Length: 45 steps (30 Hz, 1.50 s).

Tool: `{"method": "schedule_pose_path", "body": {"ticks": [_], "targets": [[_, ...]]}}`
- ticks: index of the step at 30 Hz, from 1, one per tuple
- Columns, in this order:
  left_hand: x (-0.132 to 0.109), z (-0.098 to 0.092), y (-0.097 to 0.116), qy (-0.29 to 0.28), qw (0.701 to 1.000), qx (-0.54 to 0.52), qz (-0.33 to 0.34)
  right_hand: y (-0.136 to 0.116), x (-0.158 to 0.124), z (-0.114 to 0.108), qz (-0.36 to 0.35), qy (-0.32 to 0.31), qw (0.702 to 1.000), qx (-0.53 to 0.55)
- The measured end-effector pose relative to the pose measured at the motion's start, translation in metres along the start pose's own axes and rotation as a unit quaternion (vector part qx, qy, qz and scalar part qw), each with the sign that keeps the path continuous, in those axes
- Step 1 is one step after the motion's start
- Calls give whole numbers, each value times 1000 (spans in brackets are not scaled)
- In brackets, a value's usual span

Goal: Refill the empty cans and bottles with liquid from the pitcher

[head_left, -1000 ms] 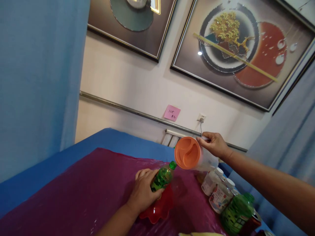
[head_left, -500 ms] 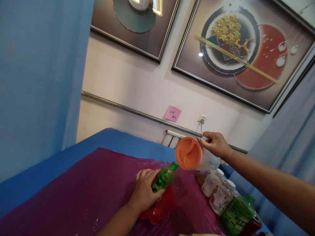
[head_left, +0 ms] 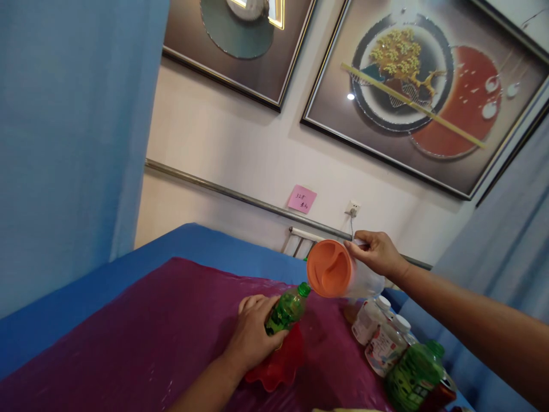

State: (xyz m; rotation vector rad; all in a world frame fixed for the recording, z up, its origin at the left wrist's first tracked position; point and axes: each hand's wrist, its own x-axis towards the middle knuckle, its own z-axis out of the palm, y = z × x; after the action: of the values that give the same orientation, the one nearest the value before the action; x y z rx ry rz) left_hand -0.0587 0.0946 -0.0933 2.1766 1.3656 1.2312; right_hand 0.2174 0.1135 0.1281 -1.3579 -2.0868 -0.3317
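My left hand is wrapped round a green plastic bottle, which leans to the right with its open-looking neck up. Under it, a red scalloped dish rests on the purple sheet. My right hand grips the handle of a clear pitcher with an orange lid. The pitcher is tipped on its side, lid towards the left, just above and to the right of the bottle's neck. Whether liquid passes between them I cannot tell.
Along the right edge stand white-capped jars, a larger green bottle and a dark red can. Behind are a metal rail, a wall socket and framed pictures. Blue curtains hang at both sides.
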Motion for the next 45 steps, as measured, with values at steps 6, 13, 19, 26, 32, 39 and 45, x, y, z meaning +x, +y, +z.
{"method": "schedule_pose_path", "body": {"ticks": [6, 13, 19, 26, 32, 39, 45], "targets": [[-1, -2, 3, -3, 1000, -4, 2, -2, 0, -1, -2, -6, 1000, -6], [-1, -2, 2, 3, 1000, -10, 4, -1, 0, 0, -6, 0, 1000, -6], [0, -2, 3, -1, 1000, -11, 5, -1, 0, -1, -5, -4, 1000, -9], [-1, -2, 2, -2, 1000, -11, 6, -4, 1, -3, -7, -13, 1000, -11], [-1, -3, 3, -4, 1000, -11, 4, -4, 1, -4, -6, -16, 1000, -10], [-1, -3, 3, -5, 1000, -10, 2, -4, 0, -4, -8, -16, 1000, -11], [-2, -3, 2, -4, 1000, -10, 5, -6, 1, -6, -9, -14, 1000, -13]]}}
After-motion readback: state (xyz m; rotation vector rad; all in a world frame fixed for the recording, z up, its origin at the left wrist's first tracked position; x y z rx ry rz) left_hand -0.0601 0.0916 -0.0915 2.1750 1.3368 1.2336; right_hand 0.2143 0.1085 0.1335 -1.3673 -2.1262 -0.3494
